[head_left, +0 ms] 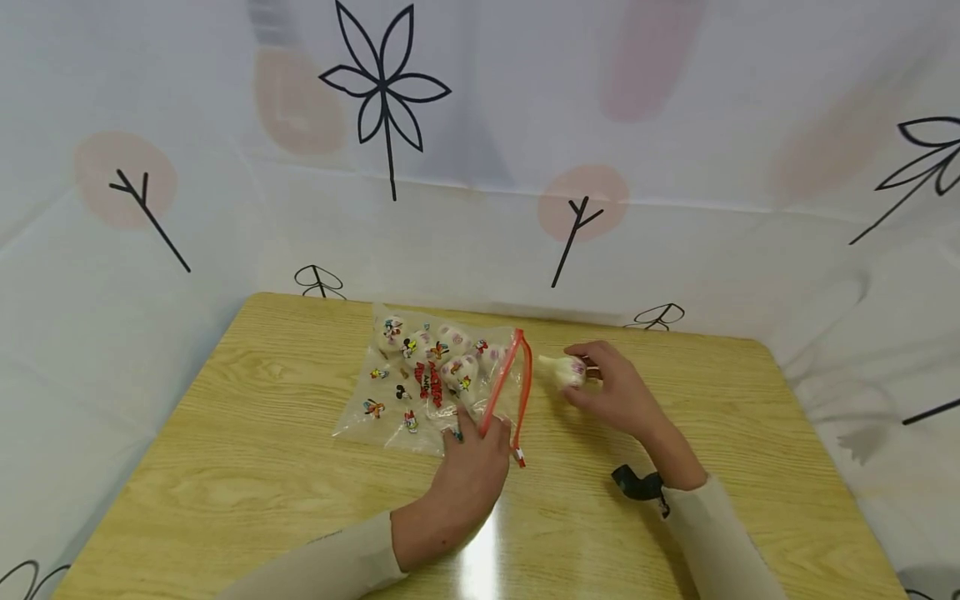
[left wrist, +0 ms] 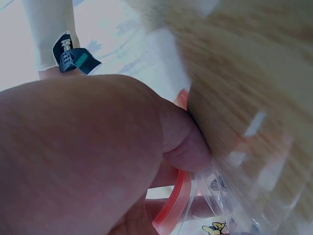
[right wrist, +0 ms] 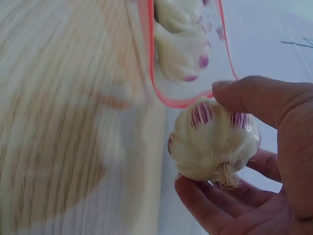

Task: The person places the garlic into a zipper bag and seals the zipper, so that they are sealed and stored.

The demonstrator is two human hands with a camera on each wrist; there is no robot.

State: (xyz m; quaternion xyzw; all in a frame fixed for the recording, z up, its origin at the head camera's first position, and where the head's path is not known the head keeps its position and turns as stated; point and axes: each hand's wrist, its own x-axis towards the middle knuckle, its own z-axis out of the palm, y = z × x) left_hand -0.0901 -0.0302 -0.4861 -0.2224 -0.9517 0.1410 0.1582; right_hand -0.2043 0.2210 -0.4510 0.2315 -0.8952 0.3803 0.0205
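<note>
A clear zip bag (head_left: 390, 429) printed with cartoon figures lies on the table with several garlic bulbs (head_left: 459, 371) inside. Its red-edged mouth (head_left: 528, 379) faces right and gapes in the right wrist view. My left hand (head_left: 474, 467) grips the bag's near edge by the mouth, thumb (left wrist: 188, 147) on one side of the film and fingers on the other. Just right of the mouth, my right hand (head_left: 618, 396) holds one garlic bulb (right wrist: 212, 142) between thumb and fingers. Purple streaks mark this bulb; its roots point back toward the palm and its stem toward the bag.
The wooden table (head_left: 247, 467) carries the bag near its back edge. Behind it hangs a white cloth (head_left: 465, 242) with plant drawings. A black wrist device (head_left: 637, 483) sticks out from the right wrist. A small slider (head_left: 519, 455) hangs at the zip's near end.
</note>
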